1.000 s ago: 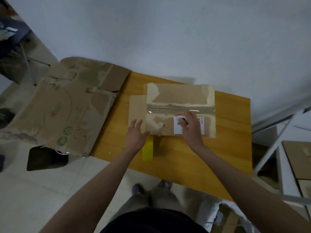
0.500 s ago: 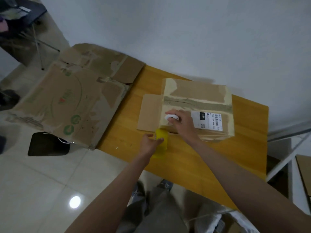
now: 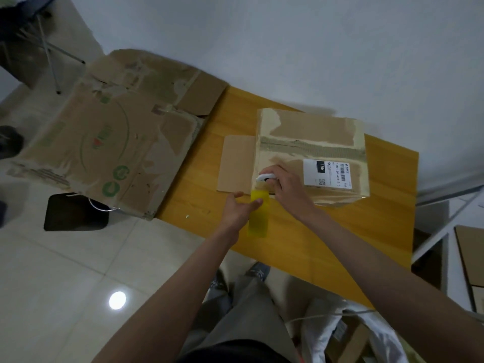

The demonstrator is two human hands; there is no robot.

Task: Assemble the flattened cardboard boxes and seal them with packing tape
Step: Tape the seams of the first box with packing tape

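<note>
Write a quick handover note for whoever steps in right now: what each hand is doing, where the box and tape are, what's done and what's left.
Left hand: pinches the yellow tape strip hanging off the box's near left corner.
Right hand: grips a small white tool at the top of that strip.
Box: assembled, standing on the wooden table, one side flap open to the left.
Done: box formed, tape run across the top.
Left: probably free the strip, close the flap, then the big flattened box left of the table.

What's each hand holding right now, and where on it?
Right hand grips a small white cutter by its rear end, tip at the box's near-left corner. Left hand pinches the yellow tape strip near its upper end.
</note>
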